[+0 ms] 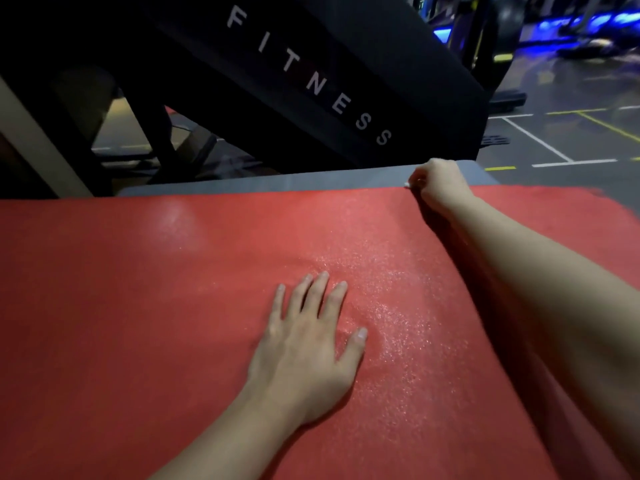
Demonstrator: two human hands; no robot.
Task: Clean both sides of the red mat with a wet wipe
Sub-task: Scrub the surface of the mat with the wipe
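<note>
The red mat [145,299] lies spread over a grey surface and fills most of the view; its middle glistens with moisture. My left hand [308,344] rests flat on the mat's centre, fingers straight and spread. My right hand [438,183] reaches to the mat's far edge with fingers curled; a small white bit, likely the wet wipe [407,184], peeks out from under them. The rest of the wipe is hidden by the hand.
A grey platform [277,181] shows beyond the mat's far edge. Behind it stands a black machine panel [311,81] lettered FITNESS. Dark gym floor [554,140] with white and yellow lines lies at the right, with blue-lit equipment further back.
</note>
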